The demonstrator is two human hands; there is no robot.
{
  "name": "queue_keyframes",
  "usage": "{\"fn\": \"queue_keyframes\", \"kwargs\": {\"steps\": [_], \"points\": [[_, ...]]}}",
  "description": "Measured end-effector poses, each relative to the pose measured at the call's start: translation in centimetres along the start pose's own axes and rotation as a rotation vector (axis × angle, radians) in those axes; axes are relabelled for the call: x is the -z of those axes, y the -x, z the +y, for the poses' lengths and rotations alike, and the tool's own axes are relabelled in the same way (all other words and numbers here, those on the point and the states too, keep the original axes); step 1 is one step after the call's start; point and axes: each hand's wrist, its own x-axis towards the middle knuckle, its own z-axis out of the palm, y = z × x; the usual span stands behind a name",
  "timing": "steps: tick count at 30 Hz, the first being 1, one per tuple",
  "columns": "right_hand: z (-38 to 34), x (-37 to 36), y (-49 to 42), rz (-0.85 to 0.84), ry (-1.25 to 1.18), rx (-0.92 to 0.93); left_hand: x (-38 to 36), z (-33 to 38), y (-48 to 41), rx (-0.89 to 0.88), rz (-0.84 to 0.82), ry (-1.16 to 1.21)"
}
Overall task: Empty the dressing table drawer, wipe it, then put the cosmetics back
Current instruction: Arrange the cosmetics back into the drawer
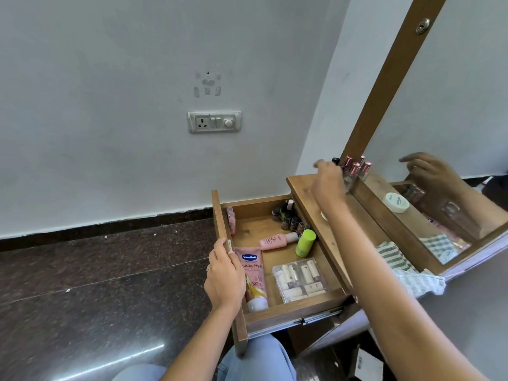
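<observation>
The wooden drawer [277, 314] stands pulled out from the dressing table [365, 215]. My left hand [224, 276] grips the drawer front panel near its handle. Inside lie a pink Vaseline tube [254, 276], a small pink bottle [276, 241], a green stick [305, 242], a clear box of small tubes [301, 276], pink lip balms [231, 220] and dark nail polish bottles [287, 215]. My right hand [328, 180] hovers over the tabletop beside clear bottles with rose caps [353, 170]; its fingers are spread and hold nothing.
A striped cloth [395, 257] lies on the tabletop and hangs over its edge. A white round jar [396, 202] sits by the mirror [453, 133]. A wall socket [214, 122] is behind. Dark stone floor [96, 284] lies to the left; my knees are under the drawer.
</observation>
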Motion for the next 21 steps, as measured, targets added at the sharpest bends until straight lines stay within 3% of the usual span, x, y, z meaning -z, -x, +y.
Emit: {"fn": "queue_keyframes", "kwargs": {"steps": [3,13,21], "points": [[3.0,1.1,-2.2,0.079,0.084,-0.103,0.0,0.0,0.0,-0.003,0.0,0.003],[6.2,0.4,-3.5,-0.131,0.161,-0.128,-0.1,-0.1,-0.1,0.008,-0.001,0.005],[6.1,0.4,-4.6,-0.003,0.075,-0.143,-0.2,-0.3,-0.2,0.006,-0.003,0.001]]}}
